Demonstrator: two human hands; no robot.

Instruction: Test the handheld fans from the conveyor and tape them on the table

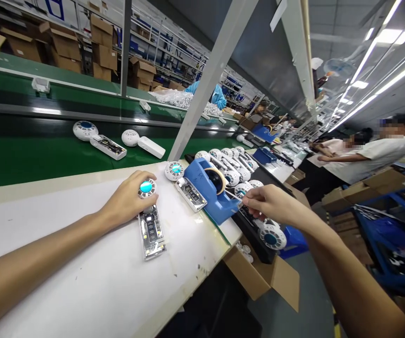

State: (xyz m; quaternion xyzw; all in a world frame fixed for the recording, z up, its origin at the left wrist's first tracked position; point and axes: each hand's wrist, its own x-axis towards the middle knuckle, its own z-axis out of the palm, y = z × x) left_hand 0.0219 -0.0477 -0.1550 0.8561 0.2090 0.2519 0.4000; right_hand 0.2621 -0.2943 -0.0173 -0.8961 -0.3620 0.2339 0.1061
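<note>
On the white worktop, my left hand (pixel 129 196) grips the round head of a small handheld fan (pixel 152 231). Its blue centre shows between thumb and fingers, and its clear-faced handle with a circuit board points toward me. A second handheld fan (pixel 191 193) lies beside the blue tape dispenser (pixel 205 180), its round head farther away. My right hand (pixel 263 203) pinches the end of a strip of tape (pixel 233 194), which stretches from the roll (pixel 217 179) in the dispenser. Some fingertips of the right hand are hidden.
Several more fans fill a black tray (pixel 263 251) to the right, with an open cardboard box (pixel 249 277) below it. Two fans (pixel 100 141) (pixel 143 143) rest on the green conveyor belt (pixel 19 162). A grey post (pixel 209 80) rises behind the worktop. Other people stand at the right.
</note>
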